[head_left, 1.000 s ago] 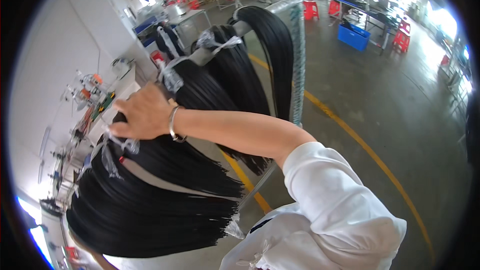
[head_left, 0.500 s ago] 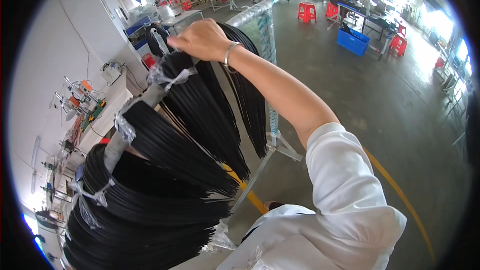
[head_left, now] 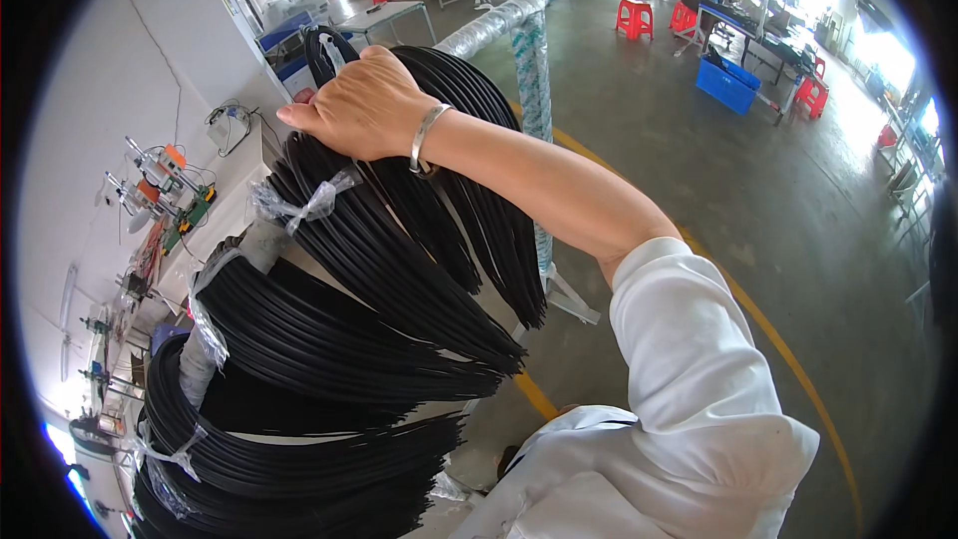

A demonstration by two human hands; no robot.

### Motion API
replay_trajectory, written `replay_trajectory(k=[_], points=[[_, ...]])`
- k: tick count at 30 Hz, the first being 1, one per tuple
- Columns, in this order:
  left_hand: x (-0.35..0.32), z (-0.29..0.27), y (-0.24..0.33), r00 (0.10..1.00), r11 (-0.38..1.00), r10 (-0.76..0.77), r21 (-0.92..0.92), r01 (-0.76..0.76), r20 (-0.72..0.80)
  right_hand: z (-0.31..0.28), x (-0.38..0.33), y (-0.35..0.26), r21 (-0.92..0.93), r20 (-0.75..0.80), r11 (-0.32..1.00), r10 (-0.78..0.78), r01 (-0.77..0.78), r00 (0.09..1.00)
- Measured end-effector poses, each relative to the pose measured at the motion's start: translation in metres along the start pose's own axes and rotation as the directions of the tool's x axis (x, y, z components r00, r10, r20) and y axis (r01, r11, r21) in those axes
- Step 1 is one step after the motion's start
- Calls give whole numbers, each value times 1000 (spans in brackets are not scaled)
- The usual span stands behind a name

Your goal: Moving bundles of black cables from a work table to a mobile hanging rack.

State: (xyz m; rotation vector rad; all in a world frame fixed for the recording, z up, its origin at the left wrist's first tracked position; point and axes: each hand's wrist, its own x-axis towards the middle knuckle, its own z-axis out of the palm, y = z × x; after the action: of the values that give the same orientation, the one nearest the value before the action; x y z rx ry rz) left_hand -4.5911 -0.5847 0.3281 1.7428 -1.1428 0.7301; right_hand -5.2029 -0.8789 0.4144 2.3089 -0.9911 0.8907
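Black strand bundles, some tied with clear plastic, hung over a film-wrapped rail from upper centre to lower left of the frame. The right grip lay over bundle tops, upper left of centre; its fingertips were hidden, and whether it held strands could not be told.

A pale wall rises at left. A yellow line curves across the grey floor, which shines near bright windows at upper right. Red stools and a blue bin stand near a long table; a whitish table stands farther left.
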Motion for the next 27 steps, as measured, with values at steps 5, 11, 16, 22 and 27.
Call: replay_trajectory(k=[5, 11, 16, 22, 27], points=[[16, -8, -49, 1000, 1000, -8, 2, 8, -17, 7, 22, -46, 7, 0, 998, 56, -56, 998], [24, -13, -102, 999, 1000, -21, -18, 20, -45, 34, 39, -92, -42, -142, 996, 67, -74, 988], [30, -23, -147, 998, 999, -40, -7, 39, -49, 55, 62, -138, -29, -181, 998, 58, -64, 982], [41, -24, -197, 996, 998, -65, 8, 66, -67, 74, 102, -187, 69, -217, 993, 105, -92, 971], [58, -18, -230, 995, 997, -65, 44, 68, -70, 87, 132, -238, 197, -179, 975, 135, -99, 975]])
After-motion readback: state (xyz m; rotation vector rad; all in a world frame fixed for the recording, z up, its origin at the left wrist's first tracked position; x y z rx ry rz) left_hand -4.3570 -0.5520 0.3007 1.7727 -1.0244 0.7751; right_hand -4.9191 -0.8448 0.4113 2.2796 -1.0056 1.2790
